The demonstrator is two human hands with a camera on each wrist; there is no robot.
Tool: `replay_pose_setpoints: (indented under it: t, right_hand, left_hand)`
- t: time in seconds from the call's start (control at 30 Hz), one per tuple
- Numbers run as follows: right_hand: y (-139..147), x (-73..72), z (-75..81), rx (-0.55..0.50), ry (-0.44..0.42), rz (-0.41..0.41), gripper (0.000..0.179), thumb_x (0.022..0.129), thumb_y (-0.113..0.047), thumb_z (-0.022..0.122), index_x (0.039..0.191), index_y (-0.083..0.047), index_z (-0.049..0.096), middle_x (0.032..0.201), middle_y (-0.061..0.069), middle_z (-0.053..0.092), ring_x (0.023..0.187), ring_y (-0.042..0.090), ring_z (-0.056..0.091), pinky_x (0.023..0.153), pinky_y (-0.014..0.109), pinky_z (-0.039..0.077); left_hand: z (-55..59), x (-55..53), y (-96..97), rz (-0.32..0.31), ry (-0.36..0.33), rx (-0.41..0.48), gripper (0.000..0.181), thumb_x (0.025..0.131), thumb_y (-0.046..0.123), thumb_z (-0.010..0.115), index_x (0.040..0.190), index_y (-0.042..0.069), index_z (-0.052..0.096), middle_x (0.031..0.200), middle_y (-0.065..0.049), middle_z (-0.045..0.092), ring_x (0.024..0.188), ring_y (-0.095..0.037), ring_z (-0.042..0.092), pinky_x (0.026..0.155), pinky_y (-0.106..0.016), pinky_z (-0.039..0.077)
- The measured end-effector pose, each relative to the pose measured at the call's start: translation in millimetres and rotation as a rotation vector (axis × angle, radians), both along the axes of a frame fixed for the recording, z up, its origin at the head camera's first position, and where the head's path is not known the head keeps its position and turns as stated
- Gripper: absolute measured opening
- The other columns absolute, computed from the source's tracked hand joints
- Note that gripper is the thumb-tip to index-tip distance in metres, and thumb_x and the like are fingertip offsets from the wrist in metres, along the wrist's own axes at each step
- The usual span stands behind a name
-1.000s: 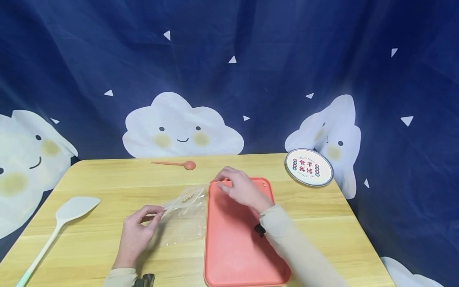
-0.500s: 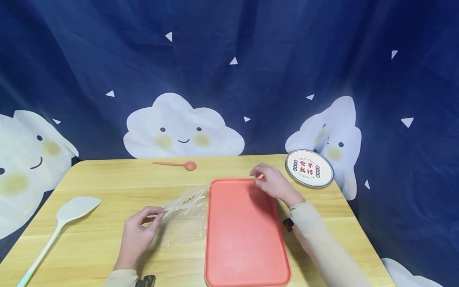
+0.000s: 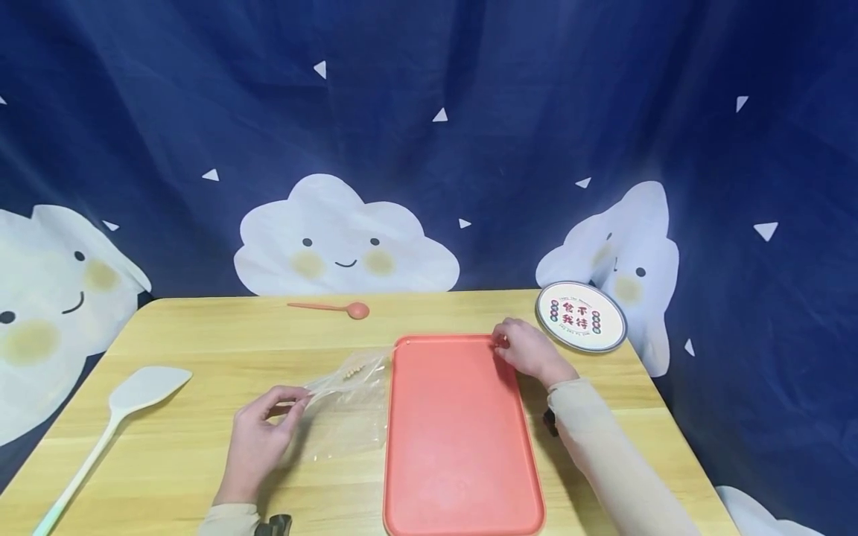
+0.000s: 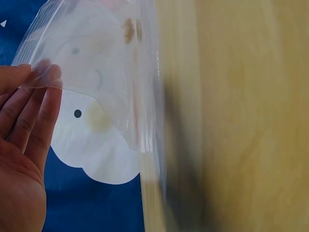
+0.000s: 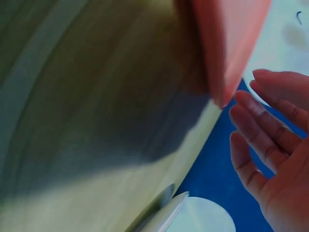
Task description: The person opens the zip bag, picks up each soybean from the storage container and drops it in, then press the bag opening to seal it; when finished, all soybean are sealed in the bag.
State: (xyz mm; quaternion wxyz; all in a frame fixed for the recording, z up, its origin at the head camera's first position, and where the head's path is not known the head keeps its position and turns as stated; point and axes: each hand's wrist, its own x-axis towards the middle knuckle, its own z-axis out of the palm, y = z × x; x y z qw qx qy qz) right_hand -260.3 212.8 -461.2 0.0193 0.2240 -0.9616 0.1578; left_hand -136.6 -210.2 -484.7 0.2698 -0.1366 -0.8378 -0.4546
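Note:
My left hand [image 3: 258, 439] pinches the edge of a clear zip-lock bag [image 3: 348, 420] between thumb and fingers, holding that side above the table. Several small tan bean-like pieces [image 3: 351, 371] lie inside the bag, also visible as blurred tan pieces [image 4: 128, 31] in the left wrist view. Right of the bag lies a shallow coral-red tray [image 3: 462, 439]. My right hand [image 3: 532, 350] is at its far right corner, fingers loosely bent; its fingers cover whatever is in that corner. In the right wrist view, the fingers [image 5: 260, 116] are beside the tray's corner [image 5: 219, 92].
An oval white plate [image 3: 582, 316] with red characters stands beyond my right hand near the table's back edge. A small red spoon [image 3: 357, 310] lies at the back. A white spatula [image 3: 144, 388] lies at the left. Behind hangs a blue cloud-patterned curtain [image 3: 375, 112].
My right hand has moved from the tray's far left corner to its far right corner, now covering small pieces seen there earlier. My left hand still holds the bag in place.

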Motion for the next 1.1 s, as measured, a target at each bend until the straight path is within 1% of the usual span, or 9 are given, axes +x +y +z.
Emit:
replay_pose_setpoints:
  t: [0.13,0.23,0.3,0.43,0.57,0.7,0.8,0.93,1.1]
  right_hand:
    - [3,-0.3,-7.3,0.026,0.006,0.029,0.011,0.081,-0.004,0.073,0.091,-0.008,0.072,0.088,0.001,0.061,0.089,0.025,0.060,0.082,0.041,0.054]
    - [3,-0.3,-11.2,0.049,0.021,0.052,0.011,0.081,-0.002,0.072,0.090,-0.008,0.072,0.087,0.001,0.061,0.088,0.025,0.061,0.082,0.041,0.054]
    - [3,-0.4,-12.9,0.064,0.029,0.058,0.011,0.081,-0.001,0.071,0.090,-0.008,0.071,0.086,0.002,0.061,0.085,0.025,0.061,0.079,0.041,0.055]
    - [2,0.0,-14.3,0.097,0.019,0.045,0.009,0.084,0.000,0.068,0.086,-0.009,0.070,0.082,0.002,0.058,0.079,0.025,0.062,0.072,0.040,0.056]
    - [1,-1.7,-15.8,0.119,0.019,0.024,0.010,0.085,-0.001,0.067,0.082,-0.011,0.069,0.079,0.001,0.057,0.075,0.023,0.061,0.068,0.040,0.055]
    - [0,-3.1,-15.2,0.127,0.010,0.018,0.008,0.084,-0.004,0.068,0.082,-0.012,0.068,0.079,0.000,0.058,0.074,0.022,0.061,0.066,0.039,0.055]
    - [1,-1.6,-11.4,0.096,-0.008,-0.001,0.005,0.084,-0.006,0.069,0.084,-0.011,0.069,0.080,-0.001,0.059,0.075,0.021,0.061,0.068,0.039,0.055]
    - [0,1.1,-2.6,0.004,-0.012,-0.018,0.005,0.085,-0.010,0.073,0.087,-0.011,0.069,0.080,-0.002,0.063,0.074,0.018,0.061,0.069,0.038,0.054]
    - [-10,6.4,11.8,-0.107,0.006,0.010,0.007,0.086,-0.007,0.073,0.092,-0.008,0.069,0.083,-0.003,0.063,0.074,0.015,0.060,0.070,0.034,0.054]
  left_hand:
    - [0.5,-0.7,1.8,-0.007,0.025,0.001,0.029,0.074,-0.017,0.075,0.087,0.009,0.073,0.089,-0.006,0.073,0.079,-0.020,0.069,0.071,-0.014,0.055]
    - [0.3,-0.9,2.4,-0.010,0.030,0.005,0.030,0.073,-0.017,0.075,0.087,0.009,0.073,0.089,-0.006,0.073,0.078,-0.019,0.069,0.071,-0.014,0.055]
    - [0.2,-0.8,2.1,-0.012,0.021,0.005,0.030,0.073,-0.017,0.075,0.087,0.009,0.073,0.089,-0.005,0.073,0.079,-0.016,0.068,0.071,-0.014,0.055]
    - [0.3,-0.2,1.1,-0.016,-0.009,0.006,0.027,0.076,-0.016,0.075,0.087,0.009,0.072,0.090,-0.003,0.073,0.081,-0.011,0.067,0.071,-0.016,0.056]
    - [0.2,0.5,0.2,-0.005,-0.030,0.013,0.026,0.076,-0.016,0.073,0.087,0.008,0.072,0.090,-0.003,0.073,0.080,-0.012,0.067,0.070,-0.017,0.056]
    - [0.1,1.0,-0.8,0.002,-0.043,0.025,0.025,0.076,-0.016,0.074,0.087,0.007,0.072,0.091,-0.003,0.073,0.081,-0.012,0.068,0.071,-0.017,0.056]
    - [-0.2,0.8,-1.3,-0.005,-0.038,0.021,0.023,0.078,-0.013,0.074,0.087,0.008,0.072,0.092,-0.003,0.073,0.081,-0.015,0.068,0.071,-0.017,0.056]
    - [-0.4,0.4,-1.9,-0.017,-0.026,0.014,0.017,0.081,-0.008,0.074,0.087,0.008,0.072,0.093,-0.002,0.073,0.081,-0.021,0.069,0.071,-0.017,0.056]
    - [0.3,0.3,-1.7,-0.022,-0.020,0.007,0.019,0.081,-0.009,0.074,0.088,0.009,0.072,0.092,-0.001,0.073,0.081,-0.019,0.069,0.071,-0.018,0.057]
